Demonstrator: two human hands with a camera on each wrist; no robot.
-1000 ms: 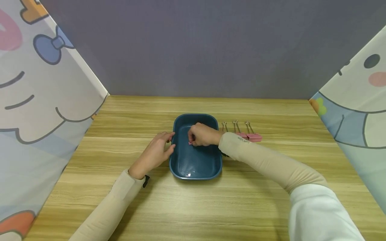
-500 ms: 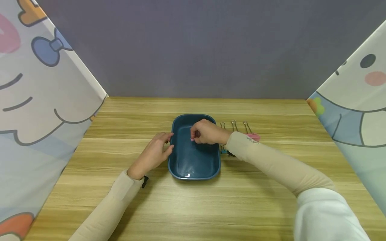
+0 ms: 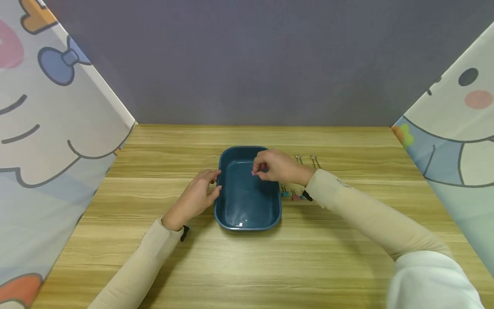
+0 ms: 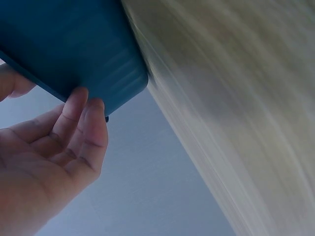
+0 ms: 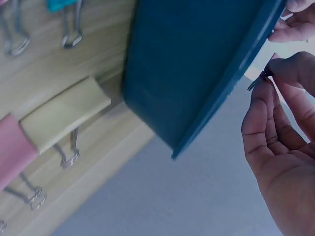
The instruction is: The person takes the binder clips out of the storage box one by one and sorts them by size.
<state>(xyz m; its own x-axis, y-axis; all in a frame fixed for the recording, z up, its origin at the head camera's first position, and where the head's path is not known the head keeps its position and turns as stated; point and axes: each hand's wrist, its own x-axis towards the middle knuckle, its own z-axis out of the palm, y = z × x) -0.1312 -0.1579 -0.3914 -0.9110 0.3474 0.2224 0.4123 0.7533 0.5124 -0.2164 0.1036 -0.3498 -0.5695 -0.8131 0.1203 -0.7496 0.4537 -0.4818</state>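
My right hand (image 3: 279,165) pinches a small pink binder clip (image 3: 253,173) between thumb and fingertips, over the right half of a dark blue plastic bin (image 3: 247,219). In the right wrist view, the clip's thin wire handles (image 5: 252,86) poke out from the fingertips; most of its body is hidden. My left hand (image 3: 194,195) rests at the bin's left rim, thumb and fingers spread apart. Its fingertips (image 4: 76,98) touch the bin's outer wall in the left wrist view.
Right of the bin lie a small teal binder clip (image 3: 285,193) and a small pink one (image 3: 295,197). Larger clips sit behind them, including a pale yellow one (image 5: 66,113) and a pink one (image 5: 15,150), partly hidden by the right forearm in the head view. A grey panel (image 3: 247,64) stands behind the table.
My right hand has moved right and slightly back, from the bin's middle toward its right rim, still pinching the small pink clip. The left hand has stayed at the left rim.
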